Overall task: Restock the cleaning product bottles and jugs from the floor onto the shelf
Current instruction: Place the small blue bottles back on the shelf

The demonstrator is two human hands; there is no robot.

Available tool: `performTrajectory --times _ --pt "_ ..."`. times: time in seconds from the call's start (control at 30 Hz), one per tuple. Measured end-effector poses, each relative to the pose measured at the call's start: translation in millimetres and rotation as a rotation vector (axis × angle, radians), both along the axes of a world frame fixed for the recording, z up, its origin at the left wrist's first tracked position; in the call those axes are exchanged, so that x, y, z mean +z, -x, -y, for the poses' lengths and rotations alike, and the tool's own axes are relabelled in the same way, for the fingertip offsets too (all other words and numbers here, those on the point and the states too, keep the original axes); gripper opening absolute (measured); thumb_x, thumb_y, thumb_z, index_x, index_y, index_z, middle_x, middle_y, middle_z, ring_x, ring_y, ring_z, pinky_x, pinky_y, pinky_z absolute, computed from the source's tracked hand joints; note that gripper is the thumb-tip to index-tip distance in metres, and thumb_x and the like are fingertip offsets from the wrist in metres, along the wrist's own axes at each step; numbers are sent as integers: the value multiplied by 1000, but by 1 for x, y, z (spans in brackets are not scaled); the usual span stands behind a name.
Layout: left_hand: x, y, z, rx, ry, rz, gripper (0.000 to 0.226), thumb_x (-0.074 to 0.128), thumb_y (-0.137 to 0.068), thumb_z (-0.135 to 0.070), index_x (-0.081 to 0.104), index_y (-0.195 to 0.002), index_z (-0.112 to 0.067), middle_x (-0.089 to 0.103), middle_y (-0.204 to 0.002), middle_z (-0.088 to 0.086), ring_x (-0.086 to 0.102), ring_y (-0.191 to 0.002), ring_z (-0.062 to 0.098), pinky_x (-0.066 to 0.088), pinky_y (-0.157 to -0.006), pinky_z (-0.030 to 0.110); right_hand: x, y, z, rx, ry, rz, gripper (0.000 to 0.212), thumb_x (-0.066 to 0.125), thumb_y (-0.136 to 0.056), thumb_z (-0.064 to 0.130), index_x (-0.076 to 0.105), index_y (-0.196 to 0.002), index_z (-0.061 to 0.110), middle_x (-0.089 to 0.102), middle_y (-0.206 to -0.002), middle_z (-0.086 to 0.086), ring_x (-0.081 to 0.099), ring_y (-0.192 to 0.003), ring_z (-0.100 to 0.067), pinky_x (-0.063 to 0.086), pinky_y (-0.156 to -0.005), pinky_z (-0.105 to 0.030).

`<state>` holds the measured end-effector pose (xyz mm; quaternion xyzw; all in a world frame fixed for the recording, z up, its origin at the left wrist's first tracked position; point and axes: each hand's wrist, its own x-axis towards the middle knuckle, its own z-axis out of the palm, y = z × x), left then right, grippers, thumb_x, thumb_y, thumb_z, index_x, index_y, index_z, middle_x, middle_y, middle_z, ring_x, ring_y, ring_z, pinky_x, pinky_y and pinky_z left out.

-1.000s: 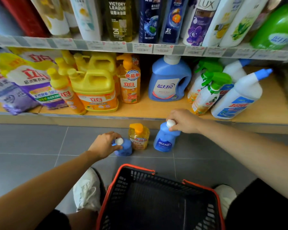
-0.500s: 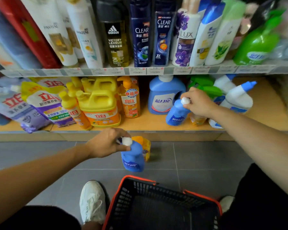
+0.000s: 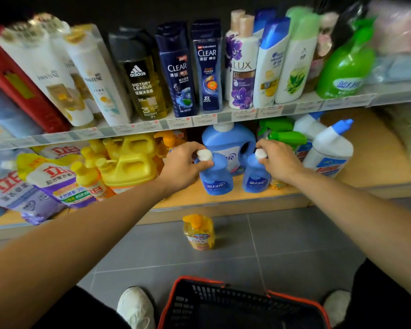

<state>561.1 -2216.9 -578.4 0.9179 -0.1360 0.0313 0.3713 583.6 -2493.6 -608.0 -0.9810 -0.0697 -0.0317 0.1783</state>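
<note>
Two hands are busy at the front of the lower shelf (image 3: 226, 201). The left hand (image 3: 183, 162) curls round the neck of the left blue bottle (image 3: 216, 180). Beside it, the right blue bottle (image 3: 255, 180) is pinched at the cap by the right hand (image 3: 279, 160). Both bottles stand just before the big blue jug (image 3: 230, 138). One orange bottle (image 3: 199, 236) stands upright on the floor (image 3: 294, 245), below the shelf and almost under the left hand, which I'd judge the nearer.

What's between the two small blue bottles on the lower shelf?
Nothing, in the head view: just a narrow gap between the left blue bottle and the right blue bottle, with the large blue jug behind it.
</note>
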Motion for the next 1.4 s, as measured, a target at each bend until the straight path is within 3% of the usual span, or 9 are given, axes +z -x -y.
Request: performTrajectory --times 0.17,0.33,0.53,0.7,0.77,0.83,1.03,1.23,1.4 --pt "-32 -37 28 3 -51 -27 36 81 -85 -29 67 -113 -12 66 -111 5 59 -95 20 44 -76 30 -2 0 -2 28 12 15 31 66 -87 5 59 -117 11 65 -116 -17 60 -103 -41 48 -81 -44" --pt "-53 -49 46 -13 34 -187 37 77 -89 -28 66 -121 -14 68 -119 6 63 -109 25 51 -95 43 -3 1 -5 32 32 5 34 69 -85 6 58 -118 8 62 -118 -18 59 -105 -41 47 -82 -45" --pt "-53 -36 26 -77 1 -279 67 75 -91 -19 44 -150 -14 55 -146 6 56 -128 24 50 -105 41 0 4 -16 34 100 -37 51 69 -88 21 51 -135 12 54 -131 -14 57 -115 -38 50 -88 -45" --pt "-69 2 -18 -216 -356 -439 52 73 -92 -33 55 -139 -21 62 -137 2 60 -117 20 54 -97 35 -1 8 -26 62 188 -38 64 72 -87 33 44 -142 13 48 -136 -12 56 -116 -39 50 -89 -47" --pt "-80 19 -35 -320 -563 -506 56 71 -91 -41 54 -142 -23 59 -141 1 58 -122 20 51 -98 34 -2 9 -28 69 211 -45 65 72 -87 35 44 -143 16 48 -136 -10 56 -116 -38 51 -89 -47" --pt "-93 34 -44 -357 -651 -550 61 71 -91 -44 50 -145 -24 57 -144 2 57 -124 22 50 -99 35 -2 9 -30 71 224 -35 63 72 -87 36 45 -141 17 50 -133 -10 57 -114 -38 52 -86 -46" --pt "-114 45 -39 -276 -534 -510 43 67 -96 -32 56 -135 -18 61 -133 8 57 -119 24 51 -97 36 -3 9 -34 106 223 -24 59 73 -86 39 52 -139 23 57 -129 -4 52 -114 -34 50 -86 -43" --pt "-118 50 -11 -341 -363 -486 34 72 -93 -25 61 -122 -12 64 -119 8 59 -106 21 51 -90 35 -5 5 -28 130 161 -44 58 74 -86 36 55 -139 23 55 -130 -3 48 -115 -33 44 -86 -39" --pt "-116 53 3 -386 -247 -566 32 70 -94 -21 60 -123 -12 64 -120 8 60 -109 22 54 -96 42 -1 5 -27 140 134 -64 59 74 -86 38 55 -140 24 54 -130 -2 47 -116 -32 45 -87 -40"
